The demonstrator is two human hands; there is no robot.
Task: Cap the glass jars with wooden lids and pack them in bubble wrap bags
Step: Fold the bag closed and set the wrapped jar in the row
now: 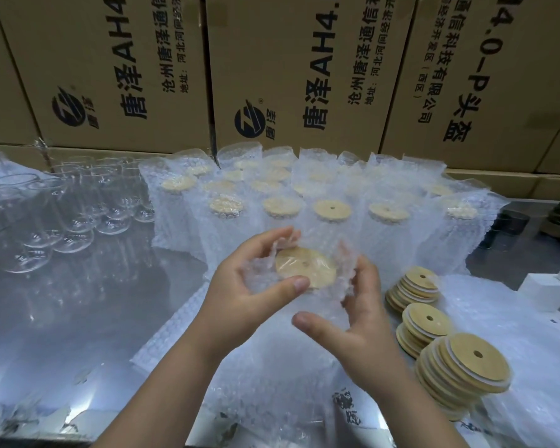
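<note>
Right hand [353,321] and left hand [256,286] are closed on the bubble wrap bag [291,318] mouth (fragile, slippery capped jar [304,267] inside); body-level support is advised.

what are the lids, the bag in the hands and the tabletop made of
Stacked lids: pale wood or bamboo by their matte tan faces, with a white ring, perhaps silicone, on each. Bag: clear plastic bubble wrap, its bubbles visible. Tabletop: likely polished metal; it mirrors the empty jars.

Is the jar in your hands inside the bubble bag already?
Yes, inside. The lid shows through the bag, whose bubbly edges rise around it between both hands.
</note>
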